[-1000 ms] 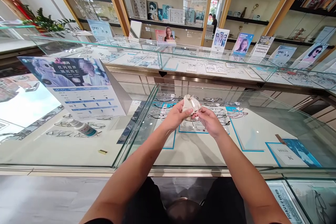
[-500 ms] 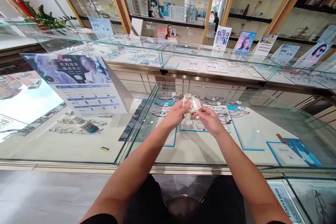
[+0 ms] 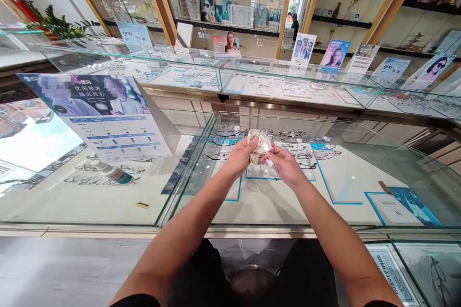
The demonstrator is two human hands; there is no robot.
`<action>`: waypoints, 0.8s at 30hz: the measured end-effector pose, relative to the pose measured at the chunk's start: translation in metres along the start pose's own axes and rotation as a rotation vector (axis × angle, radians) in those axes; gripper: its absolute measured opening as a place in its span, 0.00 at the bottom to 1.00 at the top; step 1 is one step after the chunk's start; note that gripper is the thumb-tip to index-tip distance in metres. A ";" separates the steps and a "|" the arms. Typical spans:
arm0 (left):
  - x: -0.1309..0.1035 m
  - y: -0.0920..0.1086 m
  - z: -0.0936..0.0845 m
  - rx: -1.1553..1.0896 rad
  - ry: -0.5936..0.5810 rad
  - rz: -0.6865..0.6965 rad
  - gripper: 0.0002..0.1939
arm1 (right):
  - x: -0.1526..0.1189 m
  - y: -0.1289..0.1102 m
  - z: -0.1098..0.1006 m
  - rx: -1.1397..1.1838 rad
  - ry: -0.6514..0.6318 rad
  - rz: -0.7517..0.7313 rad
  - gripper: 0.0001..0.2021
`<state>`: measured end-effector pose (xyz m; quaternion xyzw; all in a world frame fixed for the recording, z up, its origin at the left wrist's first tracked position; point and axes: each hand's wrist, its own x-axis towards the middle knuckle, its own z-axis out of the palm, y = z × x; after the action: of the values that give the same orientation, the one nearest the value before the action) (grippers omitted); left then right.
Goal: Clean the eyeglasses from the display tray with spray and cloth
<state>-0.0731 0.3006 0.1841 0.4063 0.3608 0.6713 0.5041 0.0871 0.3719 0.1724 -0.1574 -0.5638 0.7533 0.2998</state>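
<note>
Both hands meet above the glass counter, around a crumpled cream-coloured cloth (image 3: 255,137) and a pair of thin-rimmed eyeglasses (image 3: 270,171). My left hand (image 3: 239,157) is closed on the cloth, its thumb pressed over the top. The fingers of my right hand (image 3: 283,163) pinch the glasses at the cloth's lower right edge. One clear lens hangs below the fingers; the cloth seems to cover the other part of the frame. Just under the hands, rows of eyeglass frames (image 3: 293,134) lie inside the showcase.
A tent-shaped advertising card (image 3: 118,129) stands on the counter at left, near a white spray bottle (image 3: 114,173) lying tilted. A small gold-coloured piece (image 3: 142,205) lies close by. Beyond is another glass showcase (image 3: 248,87) with upright cards. A distant person (image 3: 294,25) shows behind the shelves.
The cloth has shifted and turned slightly in my fingers, and now covers the lens that showed through it. My hands have moved a little left. The view has shifted slightly.
</note>
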 end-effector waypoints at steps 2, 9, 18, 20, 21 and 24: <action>-0.001 0.003 -0.002 -0.022 -0.034 -0.038 0.28 | 0.000 -0.004 -0.001 0.036 0.025 0.018 0.19; -0.003 -0.007 0.006 0.044 0.044 0.043 0.26 | 0.001 0.003 0.001 0.001 -0.014 0.020 0.21; 0.000 -0.007 0.005 -0.019 0.065 0.021 0.29 | 0.001 0.000 -0.002 -0.059 0.001 -0.045 0.21; 0.002 -0.007 0.002 -0.095 0.084 -0.007 0.30 | 0.001 -0.006 -0.006 -0.012 0.033 -0.066 0.19; 0.003 -0.007 0.001 -0.125 0.101 -0.016 0.30 | 0.001 -0.009 -0.008 0.008 0.052 -0.079 0.18; 0.007 -0.008 -0.002 -0.157 0.149 -0.049 0.29 | 0.001 -0.017 -0.016 0.041 0.120 -0.114 0.17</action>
<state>-0.0732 0.3091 0.1767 0.3057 0.3535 0.7134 0.5222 0.1000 0.3876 0.1839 -0.1636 -0.5376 0.7355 0.3786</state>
